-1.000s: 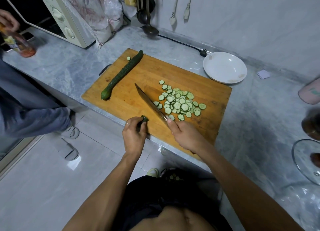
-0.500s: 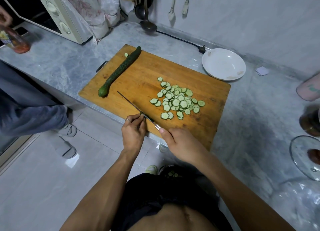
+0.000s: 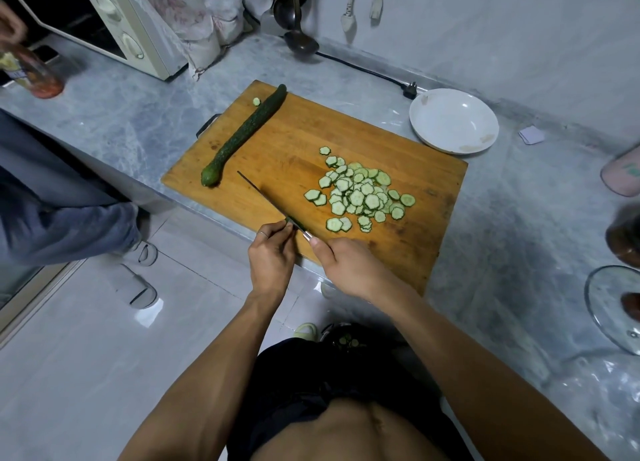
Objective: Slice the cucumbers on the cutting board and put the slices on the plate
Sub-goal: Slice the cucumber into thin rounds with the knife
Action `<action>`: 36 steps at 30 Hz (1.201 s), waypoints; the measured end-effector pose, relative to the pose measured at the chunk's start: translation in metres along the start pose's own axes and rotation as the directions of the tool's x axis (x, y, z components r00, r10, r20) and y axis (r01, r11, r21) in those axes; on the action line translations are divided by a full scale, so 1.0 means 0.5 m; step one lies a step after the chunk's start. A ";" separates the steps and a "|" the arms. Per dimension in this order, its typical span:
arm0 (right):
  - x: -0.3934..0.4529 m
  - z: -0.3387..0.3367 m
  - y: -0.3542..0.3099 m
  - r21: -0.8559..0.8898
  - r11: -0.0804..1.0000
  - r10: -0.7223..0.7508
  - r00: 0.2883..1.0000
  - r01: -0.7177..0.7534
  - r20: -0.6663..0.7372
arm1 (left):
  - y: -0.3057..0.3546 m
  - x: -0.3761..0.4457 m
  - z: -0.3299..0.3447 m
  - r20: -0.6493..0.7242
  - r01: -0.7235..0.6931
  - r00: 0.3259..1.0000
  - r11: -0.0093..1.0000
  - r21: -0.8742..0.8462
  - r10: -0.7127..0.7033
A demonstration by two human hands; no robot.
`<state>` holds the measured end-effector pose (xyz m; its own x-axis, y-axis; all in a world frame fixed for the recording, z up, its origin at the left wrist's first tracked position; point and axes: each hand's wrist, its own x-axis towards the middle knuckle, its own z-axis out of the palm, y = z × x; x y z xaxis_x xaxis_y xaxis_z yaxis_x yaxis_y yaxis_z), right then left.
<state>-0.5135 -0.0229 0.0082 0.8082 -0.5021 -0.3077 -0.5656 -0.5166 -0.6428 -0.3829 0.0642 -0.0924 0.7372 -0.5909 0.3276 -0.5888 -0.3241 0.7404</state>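
Observation:
A wooden cutting board (image 3: 298, 142) lies on the grey marble counter. A whole dark green cucumber (image 3: 246, 138) lies along its left side, with one stray slice (image 3: 256, 101) beside its far end. A pile of several cucumber slices (image 3: 360, 196) covers the board's middle. My right hand (image 3: 346, 263) grips the handle of a knife (image 3: 263, 197), whose blade stands on edge and points up-left. My left hand (image 3: 272, 253) pinches a small green cucumber end (image 3: 292, 222) against the blade near the board's front edge. A white plate (image 3: 453, 119) sits past the board's far right corner, holding no slices.
A microwave (image 3: 128, 35) stands at the back left with plastic bags beside it. Ladles hang on the wall. Another person at the left holds a bottle (image 3: 34, 73). A glass lid (image 3: 613, 305) and jars sit at the right edge. A black cable (image 3: 367, 73) runs behind the board.
The knife blade turned from lying flat-faced to standing on its edge and shifted left. My left hand brought the cucumber end up to the blade. Both hands stay at the board's front edge.

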 end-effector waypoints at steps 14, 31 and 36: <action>-0.013 -0.052 0.075 0.076 0.997 -0.015 0.989 0.027 -0.144 | -0.006 0.038 -0.012 0.047 0.071 0.996 0.997 0.036 -0.072; -0.029 -0.101 0.122 -0.589 0.799 -0.248 0.959 0.124 -0.134 | 0.132 0.136 -0.055 0.547 -0.443 0.744 0.896 -0.025 0.383; -0.040 -0.099 0.120 -0.601 0.784 -0.290 0.948 0.154 -0.135 | 0.137 0.206 -0.018 0.779 -0.305 0.620 0.943 0.131 0.093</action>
<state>-0.5716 -0.0782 0.0106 0.9076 -0.4198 -0.0105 -0.4175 -0.8994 -0.1293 -0.3444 -0.0121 -0.0028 0.1449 -0.9720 -0.1851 -0.8238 -0.2221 0.5215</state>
